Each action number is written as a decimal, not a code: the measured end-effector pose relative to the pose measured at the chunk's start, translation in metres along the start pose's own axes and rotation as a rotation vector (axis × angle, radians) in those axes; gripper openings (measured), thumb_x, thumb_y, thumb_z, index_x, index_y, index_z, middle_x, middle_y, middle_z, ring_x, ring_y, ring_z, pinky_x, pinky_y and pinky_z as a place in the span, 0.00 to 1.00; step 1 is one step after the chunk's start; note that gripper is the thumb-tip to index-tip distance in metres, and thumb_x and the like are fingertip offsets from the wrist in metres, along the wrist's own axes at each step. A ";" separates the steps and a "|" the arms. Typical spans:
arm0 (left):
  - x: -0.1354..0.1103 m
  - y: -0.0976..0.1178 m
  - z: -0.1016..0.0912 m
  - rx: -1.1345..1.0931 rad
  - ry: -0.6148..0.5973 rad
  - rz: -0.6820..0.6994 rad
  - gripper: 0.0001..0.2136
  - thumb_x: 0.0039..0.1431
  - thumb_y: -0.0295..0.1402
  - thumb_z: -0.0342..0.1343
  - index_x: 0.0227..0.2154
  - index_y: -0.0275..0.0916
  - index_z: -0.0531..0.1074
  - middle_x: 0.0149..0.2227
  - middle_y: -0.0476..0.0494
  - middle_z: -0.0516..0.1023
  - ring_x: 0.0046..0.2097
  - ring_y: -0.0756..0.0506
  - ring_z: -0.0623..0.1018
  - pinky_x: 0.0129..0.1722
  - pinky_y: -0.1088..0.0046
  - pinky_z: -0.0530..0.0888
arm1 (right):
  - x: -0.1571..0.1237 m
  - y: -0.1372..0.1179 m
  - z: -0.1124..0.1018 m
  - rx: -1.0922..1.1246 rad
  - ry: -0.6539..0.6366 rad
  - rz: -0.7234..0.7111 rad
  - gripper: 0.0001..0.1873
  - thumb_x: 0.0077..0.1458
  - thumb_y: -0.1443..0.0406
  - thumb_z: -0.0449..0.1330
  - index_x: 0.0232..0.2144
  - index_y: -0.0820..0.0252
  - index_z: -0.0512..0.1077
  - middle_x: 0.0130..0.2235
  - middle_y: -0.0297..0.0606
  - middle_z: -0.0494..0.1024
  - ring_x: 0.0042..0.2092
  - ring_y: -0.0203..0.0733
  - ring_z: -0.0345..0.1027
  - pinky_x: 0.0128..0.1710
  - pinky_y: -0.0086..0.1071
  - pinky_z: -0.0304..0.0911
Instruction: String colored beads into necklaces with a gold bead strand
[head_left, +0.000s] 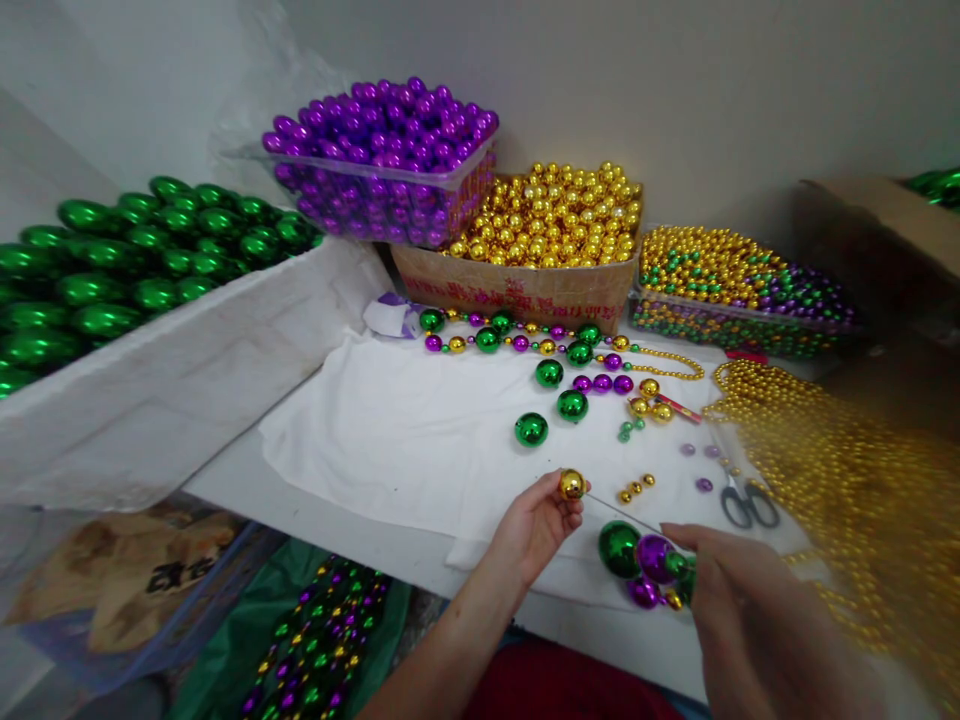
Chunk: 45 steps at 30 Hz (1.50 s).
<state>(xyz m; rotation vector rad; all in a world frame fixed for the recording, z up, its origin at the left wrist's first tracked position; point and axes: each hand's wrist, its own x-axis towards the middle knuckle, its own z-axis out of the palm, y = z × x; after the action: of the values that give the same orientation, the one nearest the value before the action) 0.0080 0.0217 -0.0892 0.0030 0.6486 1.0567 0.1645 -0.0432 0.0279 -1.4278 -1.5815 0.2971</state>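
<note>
My left hand (pixel 536 522) pinches a large gold bead (pixel 572 485) between thumb and fingers, above the white cloth (pixel 375 430). From that bead a thin line (pixel 621 511), thread or needle I cannot tell, runs to the fingertips of my right hand (pixel 750 600). Closed and slightly blurred, the right hand grips a bead strand, with a big green bead (pixel 620 549) and a purple bead (pixel 657 558) hanging beside its fingers. Beyond the hands lie loose green beads (pixel 532 429), purple beads (pixel 602 384), gold beads (pixel 639 407) and small gold beads (pixel 636 488).
Scissors (pixel 750 506) lie right, beside piled gold bead chains (pixel 840 470). A strung necklace (pixel 520 343) lies at the back. Behind stand a purple-bead tub (pixel 375 170), a gold-bead carton (pixel 517 290) and a mixed-bead tub (pixel 735 310). A white box (pixel 202 390) of green beads borders the left.
</note>
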 end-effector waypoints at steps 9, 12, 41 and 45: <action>-0.001 -0.004 0.006 -0.002 0.018 0.011 0.07 0.58 0.28 0.53 0.38 0.32 0.71 0.33 0.41 0.77 0.27 0.51 0.74 0.27 0.78 0.71 | 0.013 0.012 0.008 -0.155 -0.171 -0.401 0.11 0.59 0.68 0.51 0.39 0.59 0.73 0.35 0.38 0.81 0.34 0.36 0.76 0.32 0.24 0.69; -0.002 -0.005 0.006 -0.013 0.025 0.012 0.07 0.57 0.28 0.54 0.39 0.33 0.71 0.33 0.42 0.77 0.27 0.51 0.74 0.27 0.78 0.71 | 0.016 0.013 0.014 -0.141 -0.138 -0.438 0.11 0.59 0.70 0.52 0.40 0.62 0.73 0.34 0.39 0.81 0.34 0.36 0.76 0.33 0.23 0.69; -0.002 -0.009 0.002 0.006 0.067 0.054 0.08 0.56 0.29 0.57 0.38 0.34 0.71 0.32 0.42 0.77 0.27 0.51 0.74 0.25 0.78 0.69 | 0.010 0.018 0.024 -0.196 -0.147 -0.497 0.11 0.62 0.67 0.51 0.41 0.62 0.71 0.37 0.41 0.81 0.34 0.37 0.76 0.34 0.25 0.70; -0.003 -0.010 0.004 -0.015 0.074 0.058 0.08 0.55 0.29 0.58 0.38 0.33 0.71 0.33 0.42 0.77 0.27 0.51 0.74 0.26 0.78 0.69 | 0.006 0.033 0.035 -0.144 -0.175 -0.521 0.10 0.61 0.68 0.51 0.42 0.63 0.70 0.38 0.43 0.80 0.38 0.39 0.76 0.35 0.26 0.70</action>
<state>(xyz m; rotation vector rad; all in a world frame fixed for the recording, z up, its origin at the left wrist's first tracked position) 0.0169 0.0159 -0.0874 -0.0305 0.7115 1.1217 0.1598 -0.0150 -0.0109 -1.0620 -2.0861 -0.0024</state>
